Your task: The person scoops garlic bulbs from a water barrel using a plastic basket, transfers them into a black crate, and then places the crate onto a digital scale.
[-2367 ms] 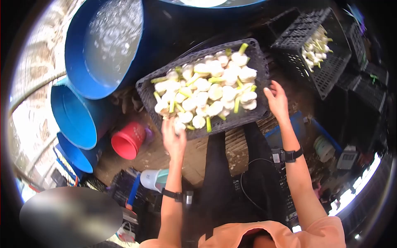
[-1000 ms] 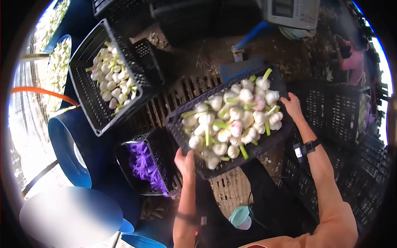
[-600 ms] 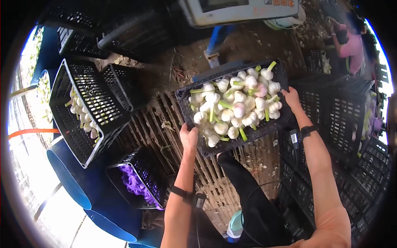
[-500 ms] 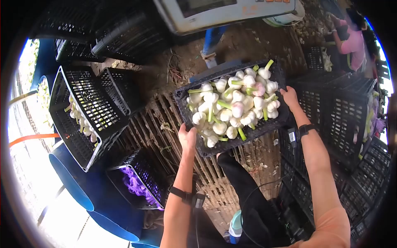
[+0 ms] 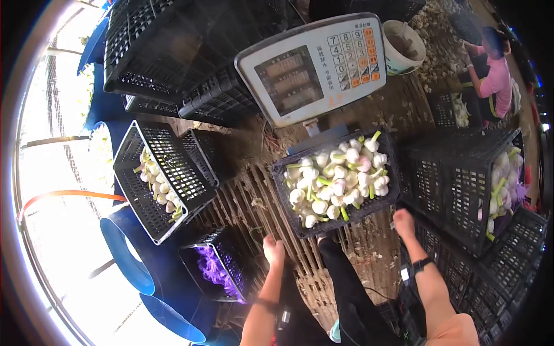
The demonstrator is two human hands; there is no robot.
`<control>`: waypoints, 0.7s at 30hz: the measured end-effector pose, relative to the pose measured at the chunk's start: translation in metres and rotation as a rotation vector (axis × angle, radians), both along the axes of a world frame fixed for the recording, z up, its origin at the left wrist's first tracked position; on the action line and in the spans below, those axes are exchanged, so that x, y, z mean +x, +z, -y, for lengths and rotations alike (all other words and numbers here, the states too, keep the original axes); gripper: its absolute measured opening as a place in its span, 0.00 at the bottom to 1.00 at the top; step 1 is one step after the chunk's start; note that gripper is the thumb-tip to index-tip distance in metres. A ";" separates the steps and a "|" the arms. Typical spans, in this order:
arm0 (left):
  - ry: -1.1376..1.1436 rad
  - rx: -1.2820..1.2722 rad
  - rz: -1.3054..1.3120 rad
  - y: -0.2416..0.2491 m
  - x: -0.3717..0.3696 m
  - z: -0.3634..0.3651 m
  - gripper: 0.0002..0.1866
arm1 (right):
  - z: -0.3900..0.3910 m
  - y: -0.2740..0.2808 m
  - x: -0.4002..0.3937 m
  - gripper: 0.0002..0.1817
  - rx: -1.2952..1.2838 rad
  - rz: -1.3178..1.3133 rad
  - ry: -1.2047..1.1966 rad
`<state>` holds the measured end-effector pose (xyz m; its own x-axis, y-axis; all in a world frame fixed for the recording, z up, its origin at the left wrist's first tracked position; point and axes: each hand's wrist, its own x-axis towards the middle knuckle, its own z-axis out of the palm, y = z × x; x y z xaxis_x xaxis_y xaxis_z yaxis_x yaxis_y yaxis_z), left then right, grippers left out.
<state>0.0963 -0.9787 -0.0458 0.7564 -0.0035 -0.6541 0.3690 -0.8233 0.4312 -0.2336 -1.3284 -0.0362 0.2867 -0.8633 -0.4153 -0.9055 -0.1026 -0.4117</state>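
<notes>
A black plastic crate [image 5: 314,229] full of white garlic bulbs [image 5: 337,181] with cut green stems rests just below the scale's display. My left hand [image 5: 273,251] is off the crate, below its near left corner, empty, with thumb and fingers slightly apart. Near the crate's lower right corner is my right hand [image 5: 404,222], also off the rim and holding nothing, its fingers loosely bent. Above the crate stands an electronic scale display [image 5: 311,69] with a keypad; its digits are too blurred to read.
Tilted black crates [image 5: 164,179] with garlic stand at left, above a crate of purple netting [image 5: 216,271]. Blue barrels [image 5: 124,254] line the left edge. Stacked crates [image 5: 461,184] flank the right. A white bucket [image 5: 404,49] and a person in pink [image 5: 496,81] are beyond.
Both hands have let go of the garlic crate and drawn back towards me. The view has tilted up, bringing the whole scale display into sight.
</notes>
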 end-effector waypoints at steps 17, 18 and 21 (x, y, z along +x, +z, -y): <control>-0.077 -0.015 -0.204 0.032 -0.042 -0.060 0.19 | -0.044 0.058 -0.028 0.05 0.530 -0.093 -0.328; -0.086 -0.009 -0.221 0.033 -0.041 -0.058 0.19 | -0.043 0.060 -0.024 0.05 0.533 -0.095 -0.322; -0.094 -0.016 -0.240 0.036 -0.041 -0.054 0.18 | -0.042 0.066 -0.016 0.05 0.534 -0.102 -0.304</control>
<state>0.0557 -0.9249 -0.0095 0.5753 -0.0783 -0.8142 0.3844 -0.8527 0.3536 -0.2491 -1.2861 0.0298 -0.0036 -0.5653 -0.8249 -0.8994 0.3624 -0.2444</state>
